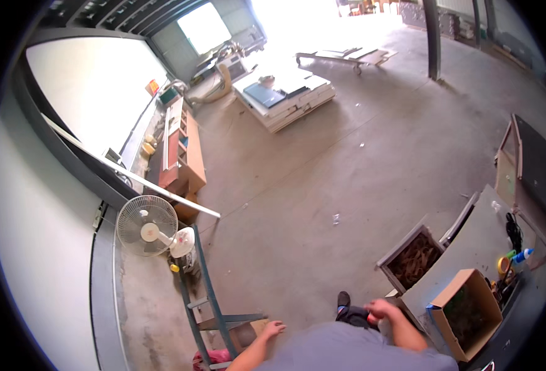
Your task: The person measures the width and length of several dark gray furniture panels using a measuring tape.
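Observation:
My left hand (275,329) hangs low beside a dark metal frame (211,297) with rungs. Its fingers are loosely stretched and hold nothing that I can see. On the other side, my right hand (381,307) is closed in front of my dark trousers. A small red-orange thing (372,318) shows under its fingers, too small to name. Right of that hand stand a drawer-like box (381,267) of brown strips and an open cardboard box (435,315) on a grey worktable (418,295).
A white fan (148,226) stands at the left by a long white bar (130,176). Stacked panels (304,102) lie ahead, with a low wheeled cart (328,59) beyond. Yellow tape (503,265) and a blue bottle (521,256) sit on the worktable. A dark post (432,43) rises far right.

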A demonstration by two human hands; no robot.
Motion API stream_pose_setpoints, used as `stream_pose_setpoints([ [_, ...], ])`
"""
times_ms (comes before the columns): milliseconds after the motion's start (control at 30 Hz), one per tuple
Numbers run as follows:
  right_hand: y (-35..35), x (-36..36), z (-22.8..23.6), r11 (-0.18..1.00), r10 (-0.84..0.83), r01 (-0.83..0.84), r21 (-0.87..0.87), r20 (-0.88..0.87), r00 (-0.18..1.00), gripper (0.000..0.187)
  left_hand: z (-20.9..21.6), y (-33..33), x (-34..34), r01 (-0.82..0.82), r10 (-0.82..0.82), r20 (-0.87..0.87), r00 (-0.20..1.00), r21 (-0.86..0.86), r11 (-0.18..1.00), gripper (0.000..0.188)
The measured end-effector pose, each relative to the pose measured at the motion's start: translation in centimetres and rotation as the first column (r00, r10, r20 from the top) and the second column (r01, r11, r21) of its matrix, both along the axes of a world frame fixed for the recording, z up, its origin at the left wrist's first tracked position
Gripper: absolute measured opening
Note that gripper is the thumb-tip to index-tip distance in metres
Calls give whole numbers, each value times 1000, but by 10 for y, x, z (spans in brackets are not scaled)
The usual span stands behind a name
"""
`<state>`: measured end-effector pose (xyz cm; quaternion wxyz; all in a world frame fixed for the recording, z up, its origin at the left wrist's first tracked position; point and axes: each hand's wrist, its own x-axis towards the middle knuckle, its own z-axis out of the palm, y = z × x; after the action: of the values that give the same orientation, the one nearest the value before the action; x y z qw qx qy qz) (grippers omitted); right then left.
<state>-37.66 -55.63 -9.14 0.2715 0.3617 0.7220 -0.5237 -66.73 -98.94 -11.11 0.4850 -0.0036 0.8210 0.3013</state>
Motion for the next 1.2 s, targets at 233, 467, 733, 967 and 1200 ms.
stream_pose_setpoints([
  [233,128,-133,10,985,165,-161,-64,61,984,45,28,-60,-77,-637,643,-7,766,-140,758,11],
  [467,235,-209,-38,988,-54,75,-133,155,986,45,-11,45,-146,-173,148,124,981,229,958,12],
  [733,333,-237,-79,885,-427,439,155,-106,898,46,-90,356,-478,333,-342,8,940,-246,910,34],
  [967,389,-336,40,652,-759,759,-8,-15,651,34,-13,752,-732,456,-421,-470,776,-43,889,42],
  [1200,540,-343,-55,583,-715,731,-356,202,669,66,-11,1008,-692,208,-216,-45,975,510,835,8],
])
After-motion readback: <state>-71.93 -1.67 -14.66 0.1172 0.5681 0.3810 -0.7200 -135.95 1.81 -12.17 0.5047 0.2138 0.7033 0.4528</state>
